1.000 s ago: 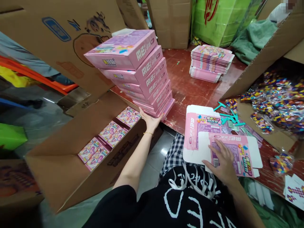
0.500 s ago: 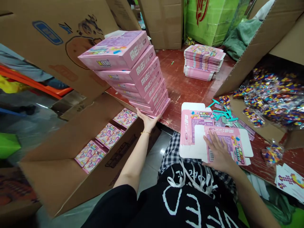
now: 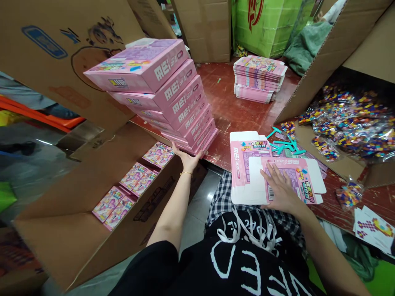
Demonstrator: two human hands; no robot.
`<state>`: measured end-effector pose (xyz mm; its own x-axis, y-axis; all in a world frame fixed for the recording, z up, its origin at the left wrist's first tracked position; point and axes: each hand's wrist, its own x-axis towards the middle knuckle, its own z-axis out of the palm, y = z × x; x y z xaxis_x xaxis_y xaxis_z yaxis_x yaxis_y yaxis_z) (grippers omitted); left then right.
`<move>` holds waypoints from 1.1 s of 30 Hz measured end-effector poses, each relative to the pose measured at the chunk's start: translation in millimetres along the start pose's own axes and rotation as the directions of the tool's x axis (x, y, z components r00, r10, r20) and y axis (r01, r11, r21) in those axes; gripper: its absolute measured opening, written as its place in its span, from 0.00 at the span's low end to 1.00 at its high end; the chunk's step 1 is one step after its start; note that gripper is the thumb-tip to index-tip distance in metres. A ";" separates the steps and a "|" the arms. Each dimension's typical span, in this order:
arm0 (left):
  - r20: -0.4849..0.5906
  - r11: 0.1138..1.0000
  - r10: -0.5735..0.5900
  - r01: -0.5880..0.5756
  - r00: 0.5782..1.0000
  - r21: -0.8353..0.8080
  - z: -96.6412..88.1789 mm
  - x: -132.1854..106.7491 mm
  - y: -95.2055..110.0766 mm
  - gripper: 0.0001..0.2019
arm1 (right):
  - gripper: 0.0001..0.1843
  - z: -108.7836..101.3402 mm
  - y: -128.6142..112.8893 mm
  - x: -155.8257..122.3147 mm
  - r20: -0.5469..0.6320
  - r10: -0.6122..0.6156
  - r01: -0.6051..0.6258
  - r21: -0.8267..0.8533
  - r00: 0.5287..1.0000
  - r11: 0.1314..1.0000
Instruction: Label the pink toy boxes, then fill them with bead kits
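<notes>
A tall leaning stack of pink boxes [image 3: 185, 107] stands at the table's near left edge. At its base, my left hand [image 3: 187, 159] grips the lowest box, with fingers and thumb spread around the near corner. Two flat unfolded pink cartons [image 3: 247, 164] overlap on the table in front of me, partly over my lap. Lying flat on the upper one, my right hand [image 3: 281, 185] has its fingers stretched out. Below my left arm's side, an open cardboard carton [image 3: 77, 250] holds rows of small pink boxes [image 3: 138, 179].
A pile of flat pink cartons [image 3: 259, 78] sits farther back on the red table [image 3: 216, 82]. Teal plastic tools [image 3: 286, 147] lie right of the flat cartons. Bags of coloured beads [image 3: 354, 123] fill a cardboard box at right. Printed sheets [image 3: 374, 228] rest at the right edge.
The view has shifted slightly, so most things appear a little further left. The stack leans slightly more leftward in view. Both hands keep their places on the stack and the flat carton.
</notes>
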<state>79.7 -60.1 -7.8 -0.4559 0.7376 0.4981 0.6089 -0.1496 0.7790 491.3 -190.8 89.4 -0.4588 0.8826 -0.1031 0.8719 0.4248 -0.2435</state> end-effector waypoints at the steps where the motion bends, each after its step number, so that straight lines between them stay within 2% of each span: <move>1: -0.001 1.000 0.007 -0.007 1.000 -0.010 -0.9 -0.2 -1.7 0.68 | 0.65 -0.9 0.1 1.1 0.008 0.000 0.000 0.000 1.000 1.000; 5: 0.017 0.997 0.028 -0.027 0.999 -0.067 -5.4 -3.7 -7.3 0.69 | 0.68 -2.5 2.5 4.8 0.027 -0.015 0.014 0.017 1.000 1.000; 12: 0.109 0.997 -0.010 0.019 0.994 -0.079 -11.9 -10.4 -5.8 0.76 | 0.69 0.0 5.5 5.4 0.011 -0.029 0.029 0.027 1.000 0.999; 19: 0.078 0.999 0.011 -0.014 0.997 0.036 -8.8 -5.0 -3.3 0.75 | 0.66 -1.6 3.9 4.3 0.018 -0.022 0.022 0.026 1.000 0.999; 23: 0.063 0.999 0.019 -0.021 0.998 0.043 -6.7 0.7 -3.4 0.73 | 0.63 -0.2 3.9 3.3 0.003 -0.024 0.024 0.023 1.000 0.999; 26: 0.087 0.999 -0.036 0.032 0.996 0.044 -0.8 17.5 -5.7 0.73 | 0.62 3.2 5.0 2.7 -0.021 -0.023 0.024 0.018 1.000 1.000; 28: 0.117 0.997 -0.077 0.074 0.990 0.037 7.5 37.6 -8.7 0.73 | 0.62 5.3 4.7 2.6 -0.037 -0.030 0.030 0.009 0.999 1.000; 33: 0.157 0.995 -0.094 0.099 0.983 -0.021 42.6 109.8 -20.5 0.74 | 0.63 9.3 -0.4 2.2 -0.103 -0.070 0.068 -0.023 0.992 0.997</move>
<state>44.8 52.0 14.6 -0.4036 0.8426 0.3565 0.5472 -0.0899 0.8321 488.4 -190.9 80.3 -0.4984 0.8668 0.0144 0.8425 0.4882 -0.2276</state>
